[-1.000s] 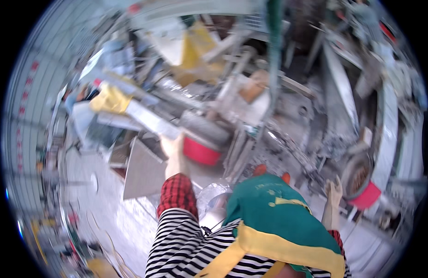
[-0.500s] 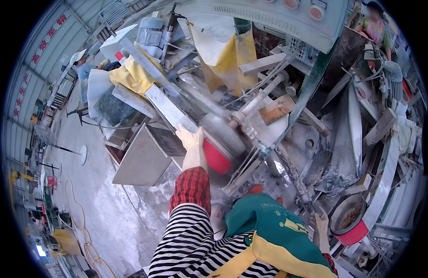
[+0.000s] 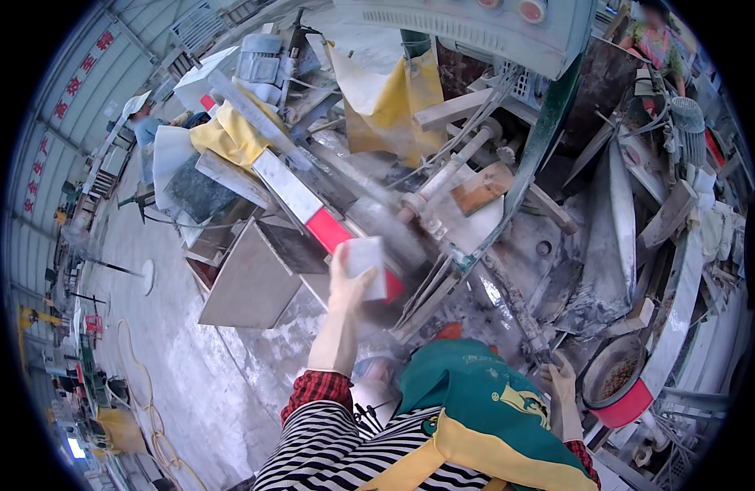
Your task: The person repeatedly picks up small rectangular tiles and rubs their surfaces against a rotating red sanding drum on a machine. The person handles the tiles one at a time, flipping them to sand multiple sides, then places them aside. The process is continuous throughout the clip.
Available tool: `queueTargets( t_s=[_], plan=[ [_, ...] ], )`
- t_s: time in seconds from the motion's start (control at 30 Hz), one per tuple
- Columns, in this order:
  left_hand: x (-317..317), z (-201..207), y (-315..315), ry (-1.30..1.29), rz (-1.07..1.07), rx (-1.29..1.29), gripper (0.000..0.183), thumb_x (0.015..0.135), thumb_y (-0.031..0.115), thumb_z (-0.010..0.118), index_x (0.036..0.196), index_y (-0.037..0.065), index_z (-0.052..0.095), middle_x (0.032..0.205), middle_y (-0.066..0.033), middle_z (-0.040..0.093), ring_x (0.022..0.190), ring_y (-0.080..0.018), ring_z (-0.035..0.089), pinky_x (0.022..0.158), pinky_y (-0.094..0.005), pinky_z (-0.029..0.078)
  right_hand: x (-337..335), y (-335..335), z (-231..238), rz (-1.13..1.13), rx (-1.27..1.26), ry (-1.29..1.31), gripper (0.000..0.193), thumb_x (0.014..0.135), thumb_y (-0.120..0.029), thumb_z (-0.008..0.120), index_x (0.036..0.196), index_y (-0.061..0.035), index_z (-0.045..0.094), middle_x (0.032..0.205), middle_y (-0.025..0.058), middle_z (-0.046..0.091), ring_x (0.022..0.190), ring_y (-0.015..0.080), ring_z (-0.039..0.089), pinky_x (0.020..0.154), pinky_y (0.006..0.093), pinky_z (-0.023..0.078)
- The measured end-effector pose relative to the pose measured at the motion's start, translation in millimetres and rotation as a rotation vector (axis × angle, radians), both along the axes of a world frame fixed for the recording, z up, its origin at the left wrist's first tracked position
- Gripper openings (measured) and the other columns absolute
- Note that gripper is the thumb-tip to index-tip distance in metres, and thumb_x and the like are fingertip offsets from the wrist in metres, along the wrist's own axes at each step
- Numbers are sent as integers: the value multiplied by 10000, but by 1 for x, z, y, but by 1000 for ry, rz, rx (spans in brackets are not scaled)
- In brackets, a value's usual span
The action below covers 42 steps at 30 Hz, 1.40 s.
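My left hand (image 3: 345, 286), in a pale glove, is closed on a small white rectangular block (image 3: 366, 263), thumb and fingers on its edges. The block is above the red-ended part of a long pale rail (image 3: 327, 229), beside a blurred grinding wheel (image 3: 394, 237); whether block and wheel touch I cannot tell. At the lower right my right hand (image 3: 562, 391), also gloved, has its fingers curled round the near end of a long grimy metal bar (image 3: 512, 303) that runs up into the machine. A green and yellow apron (image 3: 467, 385) lies between my arms.
A round bowl of brown granules (image 3: 615, 378) is beside my right hand, by a curved red and white rail (image 3: 664, 352). A grey panel (image 3: 251, 282) stands left of the machine. Overhead is a control box (image 3: 476, 29). Two people are farther off; a hose (image 3: 140, 401) lies on the floor.
A white block now shows in my left hand, which has drawn slightly nearer to me and off the rail, uncovering its red part. My right hand has risen a little, still at the bar.
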<state>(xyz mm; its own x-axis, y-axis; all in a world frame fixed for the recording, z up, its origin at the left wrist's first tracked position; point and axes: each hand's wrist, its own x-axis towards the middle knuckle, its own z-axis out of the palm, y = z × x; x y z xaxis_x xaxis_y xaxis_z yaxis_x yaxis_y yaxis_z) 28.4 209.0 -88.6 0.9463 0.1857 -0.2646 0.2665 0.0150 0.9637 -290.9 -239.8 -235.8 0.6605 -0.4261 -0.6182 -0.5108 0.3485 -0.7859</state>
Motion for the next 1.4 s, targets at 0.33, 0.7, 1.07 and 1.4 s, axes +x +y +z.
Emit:
queueTargets(
  t_s=[0.33, 0.7, 1.07, 1.4],
  plan=[
    [-61, 17, -171, 284, -782, -835, 670, 926, 152, 718, 1501, 35, 395, 1335, -92, 625, 1169, -184, 637, 982, -339, 538, 117, 77, 173, 119, 182, -405, 620, 974, -134, 640, 1525, -11, 382, 1152, 151, 689, 941, 155, 653, 858, 264, 509],
    [-81, 49, -185, 395, -1000, -806, 666, 965, 144, 663, 1543, 55, 344, 1228, -18, 656, 985, -66, 619, 698, -221, 482, 139, 62, 188, 98, -213, -529, 644, 901, -57, 696, 1486, 24, 440, 993, 65, 688, 814, 88, 602, 708, 208, 443],
    [-80, 43, -178, 360, -845, -900, 675, 940, 158, 704, 1516, 37, 374, 1296, -51, 645, 1158, -147, 635, 967, -304, 536, 149, 84, 192, 152, -255, -373, 628, 930, -86, 685, 1499, -1, 435, 796, -10, 630, 659, 51, 519, 584, 197, 374],
    [-68, 65, -177, 245, -996, -766, 859, 853, 126, 772, 1559, 43, 289, 1302, -120, 617, 1162, -204, 625, 997, -341, 509, 133, 99, 214, 193, 313, -464, 743, 897, -111, 734, 1532, 6, 367, 887, 39, 673, 745, 89, 604, 667, 220, 464]
  ],
)
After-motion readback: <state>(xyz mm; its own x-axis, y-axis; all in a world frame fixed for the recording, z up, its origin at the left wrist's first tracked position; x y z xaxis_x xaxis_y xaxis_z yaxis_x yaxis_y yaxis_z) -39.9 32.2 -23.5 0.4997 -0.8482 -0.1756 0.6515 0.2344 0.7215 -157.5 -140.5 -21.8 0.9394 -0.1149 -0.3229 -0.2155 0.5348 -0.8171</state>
